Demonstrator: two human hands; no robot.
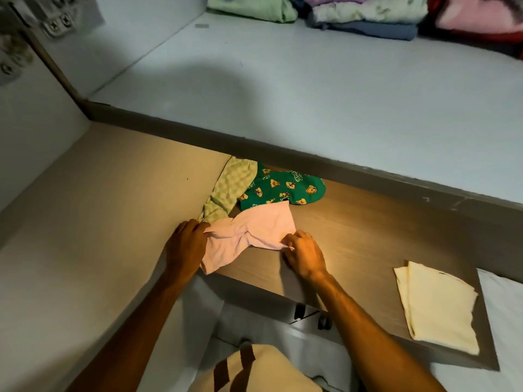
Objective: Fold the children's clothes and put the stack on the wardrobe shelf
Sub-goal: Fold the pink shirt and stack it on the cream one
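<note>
head camera, looking down: a person works a pink garment (249, 236) on a wooden surface (368, 239) below a pale wardrobe shelf (311, 94). the left hand (186, 244) lies on the garment's left end, fingers curled and close together, pressing and gripping the bunched cloth there. the right hand (305, 254) sits at the garment's right corner, fingertips drawn together and pinching the hem against the wood. the pink cloth stretches between the two hands, creased in the middle, with one flap hanging down past the left hand toward the surface's near edge.

just beyond the hands, touching the pink garment's far edge, lies a green garment with cartoon prints (283, 189); a pale green checked garment (229, 190) lies partly under it, beyond the left hand. both run up to the shelf's front lip. well to the right of the right hand, near the surface's corner, a folded cream garment (441, 306) lies flat and apart from the rest.

far beyond both hands, at the back of the shelf, folded clothes (353, 12) sit in low piles of green, blue, lilac and pink. both forearms reach in from the bottom edge, bare.
</note>
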